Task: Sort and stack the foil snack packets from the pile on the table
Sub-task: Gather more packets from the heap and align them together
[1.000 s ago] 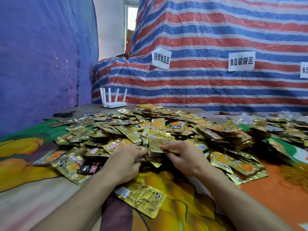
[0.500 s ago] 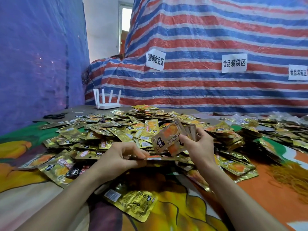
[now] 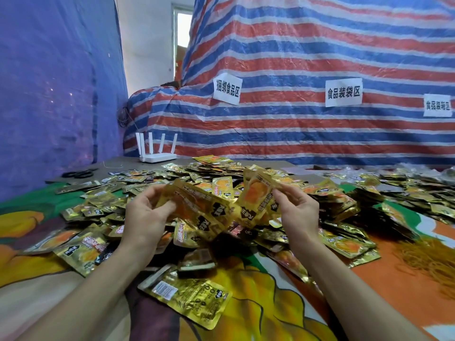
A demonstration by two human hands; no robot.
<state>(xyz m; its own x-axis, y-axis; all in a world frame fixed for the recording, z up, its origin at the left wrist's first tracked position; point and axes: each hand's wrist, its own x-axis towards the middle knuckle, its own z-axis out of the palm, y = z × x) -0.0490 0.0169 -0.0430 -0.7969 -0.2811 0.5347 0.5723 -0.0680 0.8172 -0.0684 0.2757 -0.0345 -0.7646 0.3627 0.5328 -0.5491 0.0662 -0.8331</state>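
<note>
Both left hand (image 3: 145, 217) and right hand (image 3: 299, 212) grip fanned packets (image 3: 202, 207) above pile (image 3: 103, 203) near edge

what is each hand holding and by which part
The left hand grips a fanned bunch of foil packets by its left end; the right hand pinches a smaller bunch by its right edge.

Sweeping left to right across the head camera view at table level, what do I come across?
Black scissors → left hand → held packets → right hand → heap of yellow rubber bands.
</note>
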